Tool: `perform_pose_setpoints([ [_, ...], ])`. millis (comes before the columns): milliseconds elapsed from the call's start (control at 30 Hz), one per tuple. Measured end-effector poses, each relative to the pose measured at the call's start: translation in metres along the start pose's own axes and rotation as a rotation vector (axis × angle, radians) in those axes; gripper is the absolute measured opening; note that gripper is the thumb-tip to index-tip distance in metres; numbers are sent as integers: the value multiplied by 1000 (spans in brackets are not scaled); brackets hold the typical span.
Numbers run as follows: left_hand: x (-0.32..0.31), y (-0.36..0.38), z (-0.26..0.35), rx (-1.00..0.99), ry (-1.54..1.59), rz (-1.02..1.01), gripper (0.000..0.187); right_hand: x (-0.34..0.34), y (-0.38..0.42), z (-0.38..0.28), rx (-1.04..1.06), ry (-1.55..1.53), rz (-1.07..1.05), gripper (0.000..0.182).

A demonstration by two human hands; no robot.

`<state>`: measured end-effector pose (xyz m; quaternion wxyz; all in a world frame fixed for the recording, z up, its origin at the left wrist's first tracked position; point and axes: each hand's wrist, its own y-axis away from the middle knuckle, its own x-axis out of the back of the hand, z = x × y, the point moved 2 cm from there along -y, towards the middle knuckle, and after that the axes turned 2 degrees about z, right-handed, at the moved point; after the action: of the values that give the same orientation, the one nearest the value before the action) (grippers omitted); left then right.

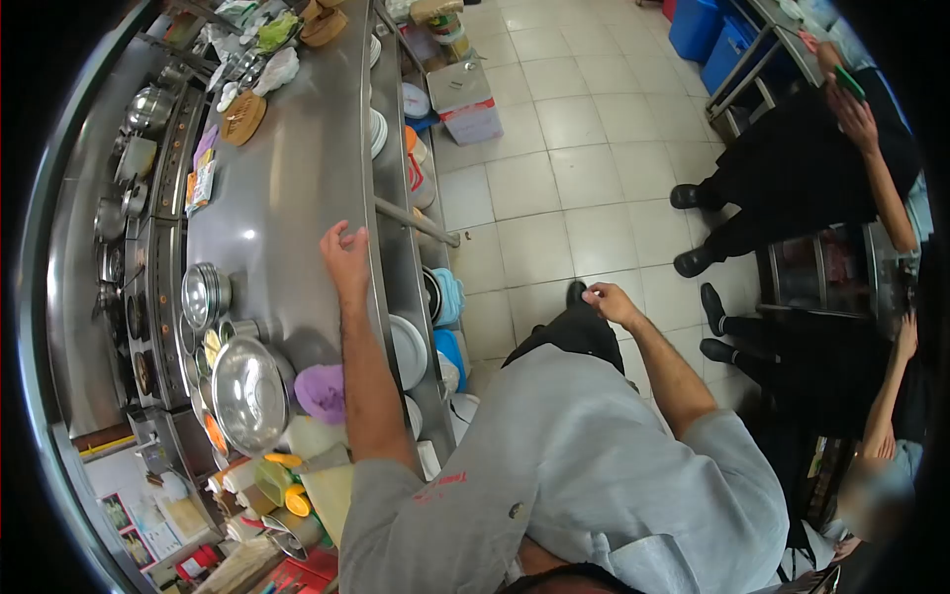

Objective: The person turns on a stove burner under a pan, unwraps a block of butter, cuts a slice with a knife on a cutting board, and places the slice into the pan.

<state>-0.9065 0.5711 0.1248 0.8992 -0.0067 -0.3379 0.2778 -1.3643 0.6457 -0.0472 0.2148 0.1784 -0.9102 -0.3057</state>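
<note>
My left hand (345, 255) is over the edge of the steel counter (297, 188), its fingers curled but apart, with nothing in them. My right hand (611, 302) hangs over the tiled floor in front of my dark trousers, fingers bent inward; whether anything is between them is too small to tell. A purple cloth (321, 393) lies on the counter beside my left forearm. Next to the cloth stands a large steel bowl (249, 394), and beyond it a stack of smaller steel bowls (205, 295).
Shelves under the counter hold plates (406, 351). A stove with pots (136, 198) runs along the left. Two people in dark clothes stand at the right, one with a green object (849, 83) in hand. A metal box (461, 87) stands on the floor.
</note>
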Motion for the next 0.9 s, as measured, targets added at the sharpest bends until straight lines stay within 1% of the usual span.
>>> perform_pose_setpoints([
  [33,-13,-16,-13,-20,-118,-19,44,-5,-21,-9,1,-27,-33,30],
  [67,-27,-31,-29,-11,-129,-29,44,-10,-44,-17,2,-54,-66,30],
  [133,-52,-57,-57,-43,-363,-69,57,-22,-93,-32,-1,-62,-107,29],
  [167,-60,-66,-52,-32,-377,-82,57,-30,-118,-34,11,-60,-135,29],
  [200,-67,-74,-46,-66,-539,-61,61,-39,-141,-35,-7,-65,-152,29],
  [233,-76,-87,-36,-104,-700,-36,66,-48,-170,-35,29,-58,-169,29],
  [267,-85,-105,-35,-95,-713,-43,66,-52,-194,-48,68,-52,-186,30],
  [300,-92,-123,-35,-67,-736,-30,68,-57,-217,-59,53,-59,-206,30],
  [367,-104,-155,-33,-22,-772,-26,71,-62,-263,-85,-65,-21,-273,31],
  [400,-112,-170,-30,-29,-804,-17,71,-67,-291,-98,8,-20,-268,26],
  [433,-119,-184,-28,-34,-835,-8,72,-72,-319,-110,-2,-14,-288,26],
  [467,-122,-194,-28,-11,-846,-13,72,-78,-347,-123,34,2,-261,25],
  [500,-124,-202,-28,-20,-794,-34,73,-86,-375,-137,73,18,-232,24],
  [533,-125,-209,-28,-32,-740,-50,74,-96,-402,-149,71,27,-252,24],
  [633,-125,-214,-28,27,-687,-96,75,-144,-476,-184,35,25,-256,26],
  [700,-125,-215,-33,27,-683,-90,76,-186,-515,-196,170,227,-220,25],
  [733,-126,-216,-35,10,-662,-82,76,-209,-534,-198,161,223,-235,25],
  [800,-125,-216,-38,56,-691,-109,77,-257,-564,-196,186,373,-309,27],
  [833,-124,-216,-40,87,-707,-121,78,-276,-574,-193,184,365,-319,27],
  [900,-122,-213,-45,85,-639,-113,79,-310,-583,-187,143,339,-282,26],
])
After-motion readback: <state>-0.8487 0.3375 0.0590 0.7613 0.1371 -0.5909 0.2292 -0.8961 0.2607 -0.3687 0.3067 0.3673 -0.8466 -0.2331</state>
